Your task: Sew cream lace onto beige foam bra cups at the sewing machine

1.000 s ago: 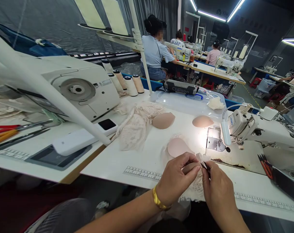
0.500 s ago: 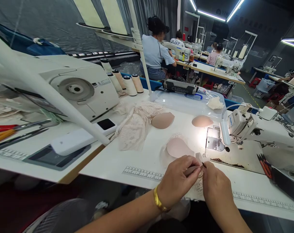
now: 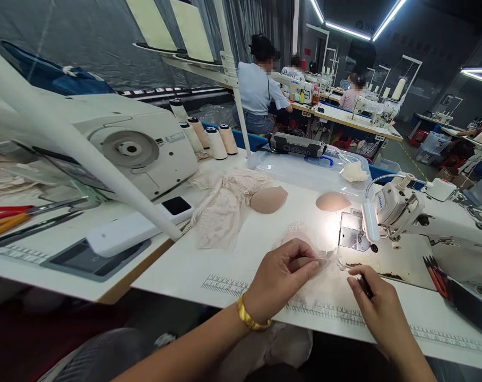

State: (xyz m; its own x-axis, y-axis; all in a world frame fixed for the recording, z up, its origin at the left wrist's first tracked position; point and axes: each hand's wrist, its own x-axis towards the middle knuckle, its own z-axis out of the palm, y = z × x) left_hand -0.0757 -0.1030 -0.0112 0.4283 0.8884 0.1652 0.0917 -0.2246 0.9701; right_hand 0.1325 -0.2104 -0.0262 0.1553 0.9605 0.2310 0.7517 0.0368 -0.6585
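Note:
My left hand (image 3: 283, 276), with a gold bracelet at the wrist, pinches the edge of a pale bra piece (image 3: 299, 233) of lace and sheer fabric above the table's front edge. Part of its moulded cup shows under the fingers. To the right, and apart from the fabric, my right hand (image 3: 378, 300) curls around a small black tool (image 3: 365, 286); its kind is mostly hidden by the fingers. Farther back lie two loose beige bra cups, one on the left (image 3: 268, 200) and one on the right (image 3: 332, 201). A lace bra piece (image 3: 221, 212) is heaped beside the left cup.
A lit sewing machine (image 3: 392, 207) stands at the right, with orange-handled scissors (image 3: 436, 276) near it. Thread cones (image 3: 215, 143), a second machine (image 3: 137, 143) and a slanting white pole (image 3: 105, 170) occupy the left. A clear plastic box lid (image 3: 304, 168) lies behind. Co-workers sit farther off.
My right hand has drawn away from the fabric to the right, with the black tool in it. My left hand has shifted slightly left and up, still pinching the bra piece.

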